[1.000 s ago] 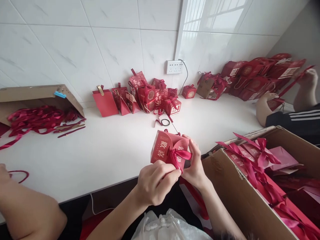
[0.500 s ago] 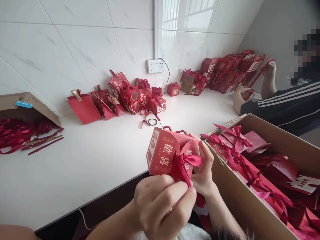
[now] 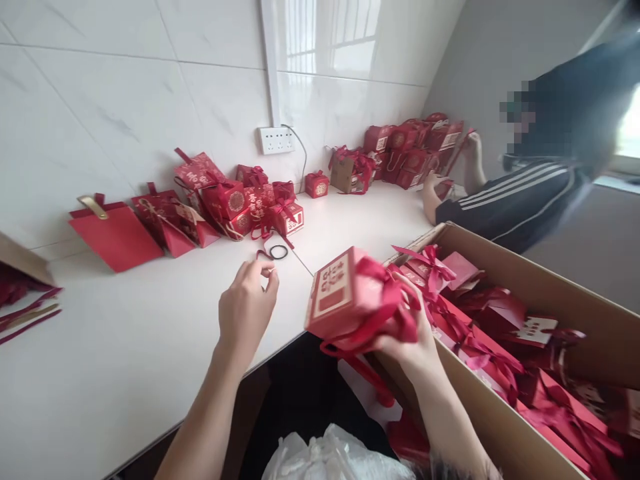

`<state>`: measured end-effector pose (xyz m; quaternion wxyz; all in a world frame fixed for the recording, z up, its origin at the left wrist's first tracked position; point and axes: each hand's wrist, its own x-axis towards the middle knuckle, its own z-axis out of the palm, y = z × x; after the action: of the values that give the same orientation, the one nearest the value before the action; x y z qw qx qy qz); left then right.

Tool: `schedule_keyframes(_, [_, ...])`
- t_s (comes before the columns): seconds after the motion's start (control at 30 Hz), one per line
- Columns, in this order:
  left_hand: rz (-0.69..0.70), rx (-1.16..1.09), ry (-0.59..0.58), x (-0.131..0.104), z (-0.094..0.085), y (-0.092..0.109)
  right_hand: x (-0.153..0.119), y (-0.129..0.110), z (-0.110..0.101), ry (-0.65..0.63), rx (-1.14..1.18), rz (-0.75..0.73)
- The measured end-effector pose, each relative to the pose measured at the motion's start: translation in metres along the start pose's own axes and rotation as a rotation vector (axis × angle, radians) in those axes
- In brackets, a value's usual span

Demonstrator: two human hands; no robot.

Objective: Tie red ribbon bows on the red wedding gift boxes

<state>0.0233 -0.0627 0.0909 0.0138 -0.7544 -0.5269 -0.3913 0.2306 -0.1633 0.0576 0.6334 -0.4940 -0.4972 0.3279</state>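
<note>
My right hand (image 3: 407, 337) grips a red gift box (image 3: 333, 293) with a satin ribbon bow, tilted over the gap between the table edge and the carton. Its fingers wrap the ribbon side, and a pale label panel faces left. The box is somewhat blurred. My left hand (image 3: 247, 300) hovers over the white table (image 3: 150, 347), apart from the box. Its fingers are loosely curled with a gap between thumb and forefinger, and nothing shows in them. Just beyond lies a black elastic ring (image 3: 279, 252).
A cardboard carton (image 3: 480, 413) at right holds several beribboned red boxes. Red bags (image 3: 117, 233) and small boxes (image 3: 225, 200) line the wall below a power socket (image 3: 277, 140). More boxes (image 3: 410, 143) are stacked further back, beside another person in a dark striped sleeve (image 3: 510, 190).
My left hand has let go of the ribbon and moved left, away from the gift box. My right hand has turned the box. The view has swung right.
</note>
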Motion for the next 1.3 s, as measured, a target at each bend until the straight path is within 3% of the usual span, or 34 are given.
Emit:
schedule_keyframes(0.07, [-0.002, -0.079, -0.196, 0.009, 0.029, -0.004, -0.004, -0.003, -0.012, -0.028, 0.258, 0.253])
schedule_keyframes(0.17, [0.219, -0.304, -0.325, 0.004, 0.066, 0.016, -0.011, -0.01, -0.025, -0.043, 0.482, 0.461])
schedule_keyframes(0.27, [0.545, -0.495, -0.386, -0.011, 0.09, 0.046, -0.018, -0.019, -0.03, -0.009, 0.58, 0.468])
schedule_keyframes(0.33, [0.678, -0.534, -0.45, -0.021, 0.104, 0.06, -0.023, -0.025, -0.031, 0.028, 0.614, 0.442])
schedule_keyframes(0.43, [0.707, -0.509, -0.509, -0.034, 0.125, 0.066, -0.03, -0.03, -0.034, 0.106, 0.601, 0.409])
schedule_keyframes(0.53, [0.678, -0.535, -0.508, -0.048, 0.144, 0.06, -0.039, -0.032, -0.042, 0.241, 0.533, 0.4])
schedule_keyframes(0.6, [0.673, -0.56, -0.495, -0.057, 0.151, 0.054, -0.047, -0.031, -0.054, 0.384, 0.426, 0.362])
schedule_keyframes(0.67, [0.653, -0.568, -0.458, -0.064, 0.154, 0.051, -0.059, -0.033, -0.07, 0.565, 0.183, 0.224])
schedule_keyframes(0.8, [0.616, -0.567, -0.325, -0.066, 0.154, 0.059, -0.087, -0.046, -0.107, 0.855, -0.666, -0.159])
schedule_keyframes(0.9, [0.67, -0.569, -0.279, -0.062, 0.158, 0.073, -0.102, -0.059, -0.123, 0.852, -1.205, -0.237])
schedule_keyframes(0.97, [0.726, -0.566, -0.274, -0.059, 0.162, 0.083, -0.107, -0.064, -0.127, 0.786, -1.385, -0.263])
schedule_keyframes(1.1, [0.746, -0.563, -0.262, -0.056, 0.169, 0.093, -0.11, -0.063, -0.129, 0.694, -1.473, -0.248])
schedule_keyframes(1.3, [0.737, -0.611, -0.211, -0.057, 0.174, 0.091, -0.109, -0.051, -0.14, 0.655, -1.448, -0.182])
